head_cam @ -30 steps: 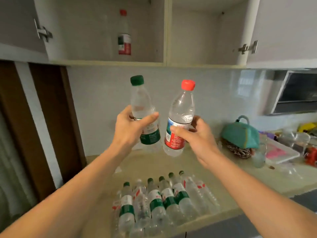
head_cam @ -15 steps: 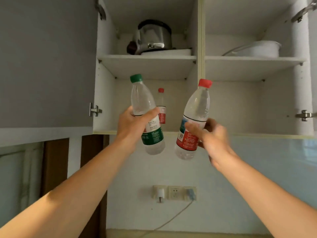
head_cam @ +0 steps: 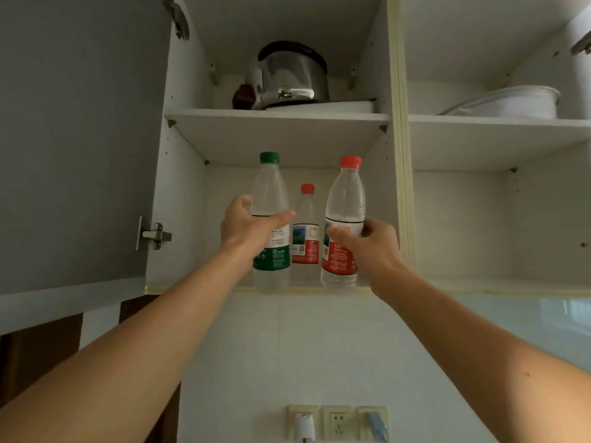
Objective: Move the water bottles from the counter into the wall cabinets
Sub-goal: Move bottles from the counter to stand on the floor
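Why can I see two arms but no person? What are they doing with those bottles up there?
The camera sits on the person's head, so you see what they see: their own arms reaching up. The left hand holds a green-capped bottle; the right hand holds a red-capped bottle. Both are raised at the open wall cabinet. Another bottle already stands on its lower shelf. Above sits a metal pot.

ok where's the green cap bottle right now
In the head view the green-cap bottle is upright in the left hand, left of centre, at the front of the left cabinet's lower shelf.
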### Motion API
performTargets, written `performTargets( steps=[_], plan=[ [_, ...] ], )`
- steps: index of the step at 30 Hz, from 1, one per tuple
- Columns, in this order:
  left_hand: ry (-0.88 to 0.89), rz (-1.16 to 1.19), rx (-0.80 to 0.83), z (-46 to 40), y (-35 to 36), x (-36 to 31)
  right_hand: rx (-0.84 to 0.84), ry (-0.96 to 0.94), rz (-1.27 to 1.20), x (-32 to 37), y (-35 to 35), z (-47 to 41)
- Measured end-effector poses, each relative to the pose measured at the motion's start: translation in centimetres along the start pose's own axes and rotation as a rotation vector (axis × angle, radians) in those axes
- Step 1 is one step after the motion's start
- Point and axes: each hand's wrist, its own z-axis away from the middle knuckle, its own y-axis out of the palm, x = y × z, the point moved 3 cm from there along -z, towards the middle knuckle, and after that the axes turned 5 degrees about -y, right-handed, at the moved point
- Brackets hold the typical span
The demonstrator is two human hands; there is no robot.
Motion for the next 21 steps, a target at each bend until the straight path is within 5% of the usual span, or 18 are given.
performTargets(
  steps=[12,21],
  plan=[
    [0.022,0.044,0.159,-5.7,4.2,7.1,0.124,0.099,0.204,-4.7,2.5,-6.5],
    [0.105,-0.388,0.035,-8.0,7.9,6.9,0.117,0.108,0.220,-7.7,4.0,-9.4]
  ],
)
